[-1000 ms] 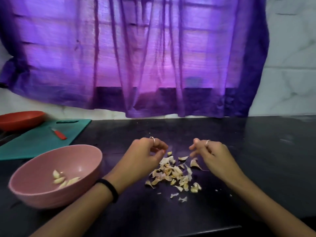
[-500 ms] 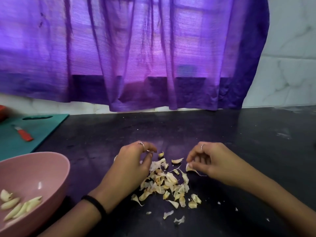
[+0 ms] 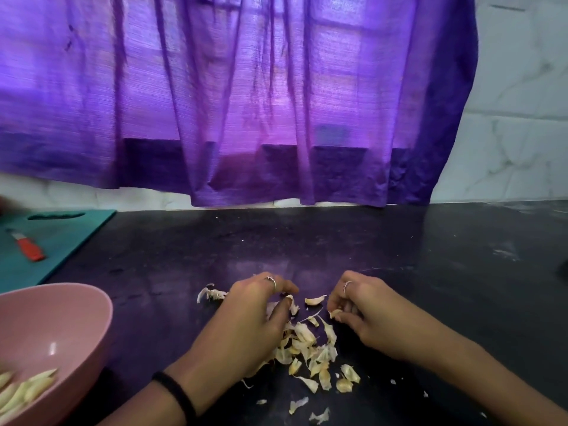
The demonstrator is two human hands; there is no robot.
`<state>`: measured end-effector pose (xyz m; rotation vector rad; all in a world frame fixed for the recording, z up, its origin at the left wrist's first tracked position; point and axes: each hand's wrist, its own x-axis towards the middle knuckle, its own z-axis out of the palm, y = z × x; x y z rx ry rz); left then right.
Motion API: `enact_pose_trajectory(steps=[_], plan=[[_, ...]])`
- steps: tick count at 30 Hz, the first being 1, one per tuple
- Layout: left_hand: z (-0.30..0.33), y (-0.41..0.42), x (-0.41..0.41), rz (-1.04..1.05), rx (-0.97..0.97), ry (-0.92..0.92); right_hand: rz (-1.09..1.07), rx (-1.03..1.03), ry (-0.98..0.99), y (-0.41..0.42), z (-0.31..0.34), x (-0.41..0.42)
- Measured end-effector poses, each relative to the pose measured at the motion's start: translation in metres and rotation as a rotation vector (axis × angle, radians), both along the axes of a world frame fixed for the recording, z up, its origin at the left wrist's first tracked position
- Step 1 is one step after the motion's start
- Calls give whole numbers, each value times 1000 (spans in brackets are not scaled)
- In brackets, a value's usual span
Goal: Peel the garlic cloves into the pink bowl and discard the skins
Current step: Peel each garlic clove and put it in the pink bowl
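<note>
Both hands worked over a heap of garlic skins [image 3: 310, 348] on the black counter [image 3: 430, 256]. The left hand [image 3: 246, 327], at 9 o'clock of the heap, lay with fingers curled down onto the skins; whether it gripped any could not be told. The right hand [image 3: 365, 309], at 2 o'clock, pinched a skin fragment [image 3: 335, 313]. The pink bowl [image 3: 61, 318], at 8 o'clock, held peeled cloves [image 3: 24, 392].
</note>
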<state>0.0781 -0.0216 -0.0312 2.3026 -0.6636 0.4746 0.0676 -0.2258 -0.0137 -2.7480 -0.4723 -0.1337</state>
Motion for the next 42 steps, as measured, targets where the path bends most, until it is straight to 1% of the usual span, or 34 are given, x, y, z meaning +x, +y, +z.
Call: enact_pose_trajectory(steps=[2, 6, 11, 15, 19, 28, 33, 37, 42], plan=[[3, 1, -1, 1, -14, -8, -35, 84, 5, 0, 0, -1], [7, 6, -1, 1, -45, 12, -86, 445, 78, 3, 3, -5], [10, 3, -8, -34, -114, 78, 8, 826, 233, 12, 5, -12], [13, -1, -12, -123, -189, 154, 73, 1029, 333, 18, 4, -15], [16, 0, -14, -154, -245, 155, 80, 1050, 318, 25, 5, -16], [16, 6, -18, -170, -306, 198, 55, 945, 127, 29, 9, -21], [15, 5, -18, -152, -344, 214, 72, 981, 108, 32, 9, -23], [14, 7, -15, -174, -426, 326, 84, 1000, 97, 32, 7, -22], [14, 9, -15, -226, -534, 458, 69, 925, 125, 31, 4, -23]])
